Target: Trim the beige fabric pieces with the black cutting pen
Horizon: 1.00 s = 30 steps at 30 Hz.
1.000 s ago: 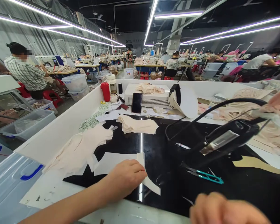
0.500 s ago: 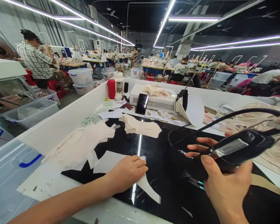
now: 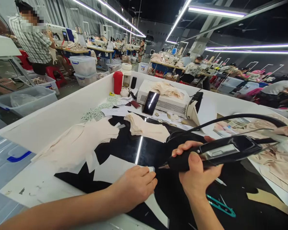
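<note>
My right hand (image 3: pixel 199 174) is wrapped around a black corded hand tool (image 3: pixel 220 153) with a pointed metal tip. The tip points left, just above the black tabletop (image 3: pixel 156 150) and close to my left fingers. My left hand (image 3: pixel 136 185) presses down with curled fingers on a white pattern piece (image 3: pixel 110 169), hiding its middle. A pale edge shows at the fingertips, and the piece's curved lower end comes out below the hand. Teal-handled snips (image 3: pixel 222 206) lie under my right wrist. Beyond my hands sits a stack of cream fabric pieces (image 3: pixel 146 127).
More cream fabric (image 3: pixel 79 143) covers the left side. A phone (image 3: pixel 151 103) leans on a white vented box (image 3: pixel 168 107) at the back, near a red bottle (image 3: pixel 117 82) and a white visor (image 3: pixel 201 111). The tool's black cable (image 3: pixel 230 118) arches rightward. A tan piece (image 3: pixel 270 199) lies at right.
My right hand has brought the tool leftward, its tip now near my left hand. More of the teal snips shows. My left hand keeps its place on the pattern piece. The view has shifted slightly.
</note>
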Available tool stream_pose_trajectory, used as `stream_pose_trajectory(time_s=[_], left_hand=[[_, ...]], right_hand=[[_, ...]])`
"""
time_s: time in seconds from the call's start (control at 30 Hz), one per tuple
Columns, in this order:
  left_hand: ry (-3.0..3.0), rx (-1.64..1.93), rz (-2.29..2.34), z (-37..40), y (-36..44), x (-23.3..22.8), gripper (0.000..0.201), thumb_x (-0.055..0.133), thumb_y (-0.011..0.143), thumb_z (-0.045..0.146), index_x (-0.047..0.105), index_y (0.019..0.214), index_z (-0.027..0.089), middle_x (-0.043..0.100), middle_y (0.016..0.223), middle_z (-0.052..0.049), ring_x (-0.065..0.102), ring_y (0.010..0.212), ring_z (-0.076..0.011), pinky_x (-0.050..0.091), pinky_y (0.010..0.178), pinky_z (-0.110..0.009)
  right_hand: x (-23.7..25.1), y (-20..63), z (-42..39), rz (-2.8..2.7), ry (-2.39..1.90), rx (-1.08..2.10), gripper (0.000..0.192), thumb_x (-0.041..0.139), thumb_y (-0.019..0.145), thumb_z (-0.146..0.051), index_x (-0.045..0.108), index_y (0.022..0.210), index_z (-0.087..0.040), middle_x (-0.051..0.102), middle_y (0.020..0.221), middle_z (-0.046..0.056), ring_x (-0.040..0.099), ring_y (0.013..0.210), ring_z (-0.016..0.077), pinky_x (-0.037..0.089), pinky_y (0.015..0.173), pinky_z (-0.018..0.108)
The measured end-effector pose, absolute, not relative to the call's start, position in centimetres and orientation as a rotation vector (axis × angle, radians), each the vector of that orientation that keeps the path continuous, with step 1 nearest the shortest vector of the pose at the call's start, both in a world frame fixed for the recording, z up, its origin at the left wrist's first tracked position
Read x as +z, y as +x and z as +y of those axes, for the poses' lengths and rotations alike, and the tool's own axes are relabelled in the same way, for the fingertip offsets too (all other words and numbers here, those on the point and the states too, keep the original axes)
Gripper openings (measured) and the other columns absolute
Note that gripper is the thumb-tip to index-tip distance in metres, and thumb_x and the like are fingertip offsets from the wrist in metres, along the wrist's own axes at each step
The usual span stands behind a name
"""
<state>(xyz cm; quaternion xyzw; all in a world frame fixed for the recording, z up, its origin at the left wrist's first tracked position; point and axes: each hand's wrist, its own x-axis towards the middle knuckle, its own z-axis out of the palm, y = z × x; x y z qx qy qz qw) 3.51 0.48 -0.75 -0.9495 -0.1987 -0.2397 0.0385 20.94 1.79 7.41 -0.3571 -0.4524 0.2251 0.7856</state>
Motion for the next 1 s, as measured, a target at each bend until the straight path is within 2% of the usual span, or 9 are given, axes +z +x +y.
stream_pose_trajectory(time_s=[0.37, 0.73, 0.9, 1.0], left_hand=[[-2.878, -0.933, -0.666, 0.14, 3.91, -1.06, 0.016, 0.053, 0.106, 0.019, 0.067, 0.104, 0.011, 0.071, 0.104, -0.007, 0.066, 0.095, -0.0188, 0.052, 0.072, -0.031], [-2.918, -0.898, -0.649, 0.21, 3.53, -0.42, 0.016, 0.051, 0.107, 0.019, 0.066, 0.109, 0.013, 0.073, 0.107, -0.008, 0.068, 0.101, -0.0194, 0.056, 0.076, -0.03], [-2.903, -0.985, -0.641, 0.36, 3.31, -0.3, 0.017, 0.052, 0.107, 0.019, 0.067, 0.112, 0.012, 0.072, 0.118, -0.007, 0.066, 0.11, -0.0196, 0.056, 0.088, -0.031], [-2.925, -0.945, -0.652, 0.3, 3.14, -0.49, 0.015, 0.055, 0.105, 0.019, 0.066, 0.111, 0.011, 0.072, 0.117, -0.007, 0.066, 0.108, -0.0201, 0.057, 0.086, -0.032]], right_hand=[[7.45, 20.33, 2.54, -0.946, -0.771, 0.557, 0.046, 0.08, 0.076, -0.032, 0.058, 0.117, -0.03, 0.063, 0.075, -0.006, 0.055, 0.058, 0.0144, 0.051, 0.048, 0.029], [7.47, 20.3, 2.33, -0.947, -0.743, 0.598, 0.045, 0.081, 0.076, -0.034, 0.059, 0.115, -0.029, 0.063, 0.074, -0.006, 0.054, 0.057, 0.0143, 0.052, 0.047, 0.028], [7.03, 20.14, 2.37, -0.964, -0.746, 0.584, 0.045, 0.08, 0.077, -0.035, 0.059, 0.116, -0.029, 0.063, 0.075, -0.006, 0.055, 0.057, 0.0143, 0.052, 0.048, 0.028], [6.98, 20.1, 2.31, -0.976, -0.747, 0.586, 0.045, 0.08, 0.078, -0.036, 0.059, 0.117, -0.029, 0.064, 0.076, -0.006, 0.056, 0.056, 0.0142, 0.053, 0.05, 0.03]])
